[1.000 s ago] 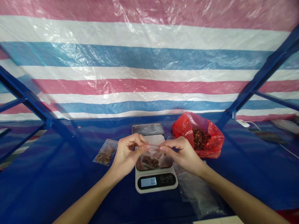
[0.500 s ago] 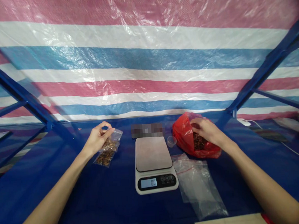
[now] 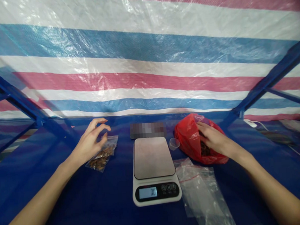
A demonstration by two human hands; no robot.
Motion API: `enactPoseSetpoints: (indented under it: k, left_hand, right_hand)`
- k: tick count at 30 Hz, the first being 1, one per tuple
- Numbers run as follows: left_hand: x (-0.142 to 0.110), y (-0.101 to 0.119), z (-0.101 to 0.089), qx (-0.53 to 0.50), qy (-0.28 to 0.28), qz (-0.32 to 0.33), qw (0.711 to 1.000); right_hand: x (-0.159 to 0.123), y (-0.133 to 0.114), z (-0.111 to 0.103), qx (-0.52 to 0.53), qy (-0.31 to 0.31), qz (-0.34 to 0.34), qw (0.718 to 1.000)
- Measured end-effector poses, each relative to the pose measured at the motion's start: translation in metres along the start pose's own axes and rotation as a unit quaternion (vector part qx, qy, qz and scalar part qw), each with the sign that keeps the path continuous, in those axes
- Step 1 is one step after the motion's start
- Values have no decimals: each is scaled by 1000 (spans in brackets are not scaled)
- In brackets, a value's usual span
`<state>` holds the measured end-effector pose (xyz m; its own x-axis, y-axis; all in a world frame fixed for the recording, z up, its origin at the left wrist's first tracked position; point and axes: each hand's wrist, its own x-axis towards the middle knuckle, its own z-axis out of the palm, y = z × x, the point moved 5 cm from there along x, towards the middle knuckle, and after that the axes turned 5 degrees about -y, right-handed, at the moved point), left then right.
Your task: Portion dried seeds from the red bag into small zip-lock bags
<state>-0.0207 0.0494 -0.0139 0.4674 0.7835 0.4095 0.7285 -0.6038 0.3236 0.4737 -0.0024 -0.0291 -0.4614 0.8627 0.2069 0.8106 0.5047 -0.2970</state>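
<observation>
My left hand (image 3: pixel 89 141) hovers with its fingers apart just above small clear zip bags (image 3: pixel 102 155) filled with brown dried pieces, which lie on the blue table cover (image 3: pixel 69 197) left of the scale. My right hand (image 3: pixel 214 139) reaches into the mouth of a red plastic bag (image 3: pixel 190 140) holding more brown pieces. Its fingers are bent together and their tips are hidden inside the bag. Between my hands stands a white digital kitchen scale (image 3: pixel 153 157) with a bare platform and a display reading 0.0.
A small clear cup (image 3: pixel 174 143) stands between the scale and the red bag. Empty clear zip bags (image 3: pixel 201 190) lie at the front right. Blue metal struts (image 3: pixel 26 105) slant on both sides. A striped tarp (image 3: pixel 147 59) closes the back. A white device with a cable (image 3: pixel 249 123) lies at far right.
Both hands left the small bag they held over the scale. My left hand laid it on the bags at the left and let go. My right hand went into the red bag.
</observation>
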Motion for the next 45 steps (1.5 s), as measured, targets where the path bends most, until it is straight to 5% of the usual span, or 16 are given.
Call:
enactPoseSetpoints:
  k: [7,18,38,45]
  left_hand:
    - [1,3,4,-3,-7,32,999]
    - [2,8,-10,25,36,33,999]
    - [3,19,-7,2,30,19,999]
    - [2,21,-10,16,48,35,998]
  right_hand:
    - [10,-17,-14,-11,48,-25,998]
    - [-5,-28,-60,-36,199,58,978]
    - [-5,-14,-47,46,231,113,965]
    - [-8,-38,-61,54,307,103,945]
